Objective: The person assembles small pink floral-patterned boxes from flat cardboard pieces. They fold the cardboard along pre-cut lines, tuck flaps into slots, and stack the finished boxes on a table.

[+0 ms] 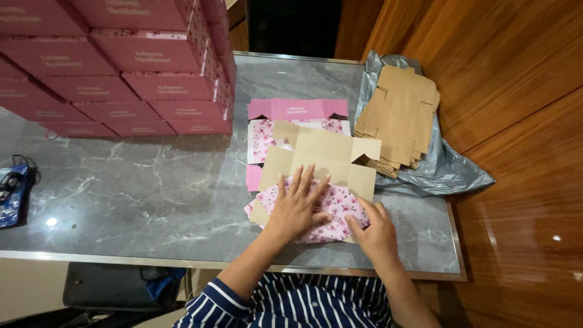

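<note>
My left hand (297, 206) lies flat with fingers spread on a folded flap of pink floral cardboard (339, 206). My right hand (375, 229) presses the right edge of the same flap with its fingertips. The flap belongs to a flat brown box blank (325, 157) turned inside up on the grey marble table (152, 188). Under it lies another flat blank (297, 109), pink and floral side up.
A stack of folded pink boxes (139, 67) fills the table's far left. A pile of brown flat blanks (401, 115) rests on a grey plastic bag (452, 170) at the right. A blue object (12, 194) sits at the left edge. Wooden panels stand to the right.
</note>
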